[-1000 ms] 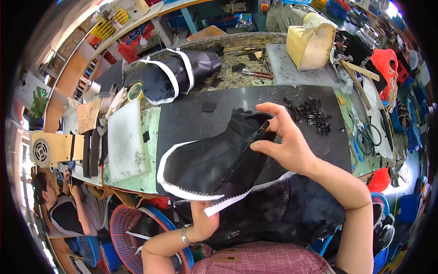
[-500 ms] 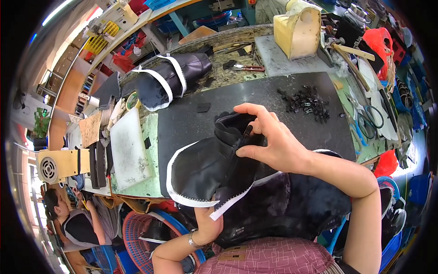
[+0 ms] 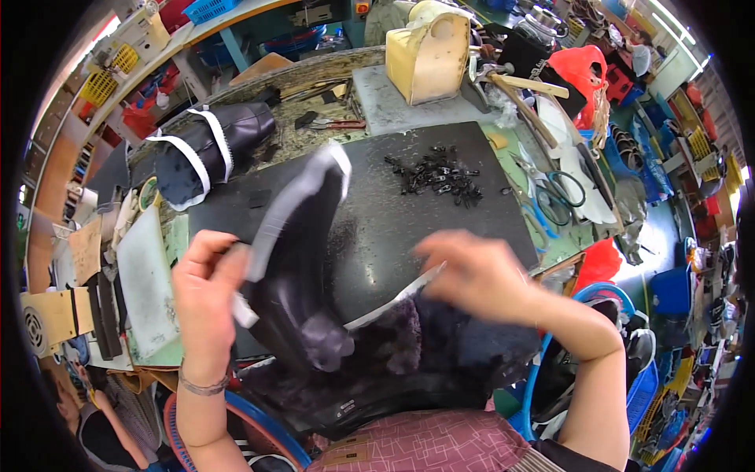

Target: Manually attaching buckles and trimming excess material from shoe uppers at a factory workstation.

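Observation:
A black leather boot upper [image 3: 295, 259] with a white zigzag-edged border stands tilted over the near left part of the dark work board [image 3: 366, 271]. The fingers of my left hand [image 3: 208, 287] are closed on its white edge, with the thumb toward the upper. More dark, fleecy uppers [image 3: 472, 338] lie across my lap and the table's near edge. My right hand [image 3: 484, 279] is above them, its fingertips at a white edge strip; motion smears the fingers, so their grip is unclear. Small black zipper pulls [image 3: 436, 177] lie piled on the board.
At the far left lie black uppers with white strips [image 3: 212, 153]. A yellowish block-shaped container [image 3: 429, 63] stands at the back. Scissors [image 3: 558, 193], a hammer [image 3: 523, 86] and a red bag [image 3: 578, 79] are on the right. Baskets [image 3: 531, 385] flank me; a co-worker [image 3: 102, 417] sits at lower left.
My right hand has let go of the upper's collar and moved down over the lap pile. My left hand has come up, and the upper is turned upright. The view has swung right.

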Demonstrator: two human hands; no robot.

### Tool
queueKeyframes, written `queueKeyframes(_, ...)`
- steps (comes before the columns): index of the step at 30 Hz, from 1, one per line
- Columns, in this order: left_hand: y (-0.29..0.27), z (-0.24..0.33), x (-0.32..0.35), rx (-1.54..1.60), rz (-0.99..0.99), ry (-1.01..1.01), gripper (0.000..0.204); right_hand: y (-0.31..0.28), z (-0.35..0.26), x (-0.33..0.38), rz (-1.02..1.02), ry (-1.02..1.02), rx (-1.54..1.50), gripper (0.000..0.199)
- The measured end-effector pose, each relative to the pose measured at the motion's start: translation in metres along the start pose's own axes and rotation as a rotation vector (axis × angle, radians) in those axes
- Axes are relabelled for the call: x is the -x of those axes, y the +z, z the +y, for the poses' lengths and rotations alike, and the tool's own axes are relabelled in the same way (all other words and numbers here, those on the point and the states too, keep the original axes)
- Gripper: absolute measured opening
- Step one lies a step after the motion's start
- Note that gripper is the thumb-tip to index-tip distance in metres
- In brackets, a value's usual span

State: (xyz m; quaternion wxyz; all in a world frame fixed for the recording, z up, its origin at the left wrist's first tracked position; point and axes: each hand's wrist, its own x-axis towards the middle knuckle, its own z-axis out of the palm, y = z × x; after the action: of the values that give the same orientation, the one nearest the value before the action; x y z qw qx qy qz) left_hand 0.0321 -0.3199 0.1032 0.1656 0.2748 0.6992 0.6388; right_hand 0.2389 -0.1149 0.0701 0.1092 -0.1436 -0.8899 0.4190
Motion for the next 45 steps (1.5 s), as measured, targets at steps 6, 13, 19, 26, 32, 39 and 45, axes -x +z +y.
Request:
queueKeyframes(6, 0.053, 0.008, 0.004, -0.21, -0.276, -0.039, 0.012, -0.122, 0.161, 0.046, 0.365, 0.277, 1.165, 0.044)
queueKeyframes(13, 0.062, -0.001, 0.006, -0.034, -0.285, -0.078, 0.013, -0.137, 0.097, 0.045, 0.463, 0.4, 0.475, 0.048)
queueKeyframes(19, 0.054, -0.009, 0.014, -0.129, -0.217, 0.063, 0.011, -0.08, -0.016, -0.014, -0.181, -0.135, 0.525, 0.054)
queueKeyframes(26, 0.06, -0.012, 0.014, -0.078, -0.18, 0.1, 0.009, -0.072, -0.041, -0.036, -0.266, -0.24, 0.602, 0.047)
queueKeyframes(32, 0.058, -0.013, 0.013, -0.15, -0.163, 0.167, 0.008, -0.065, -0.061, -0.046, -0.432, -0.092, 0.585, 0.046)
queueKeyframes(39, 0.062, -0.016, 0.013, -0.165, -0.14, 0.204, 0.008, -0.059, -0.072, -0.044, -0.537, 0.014, 0.588, 0.05)
queueKeyframes(45, 0.066, -0.02, 0.013, -0.157, -0.136, 0.182, 0.009, -0.056, -0.078, -0.044, -0.627, 0.04, 0.717, 0.057)
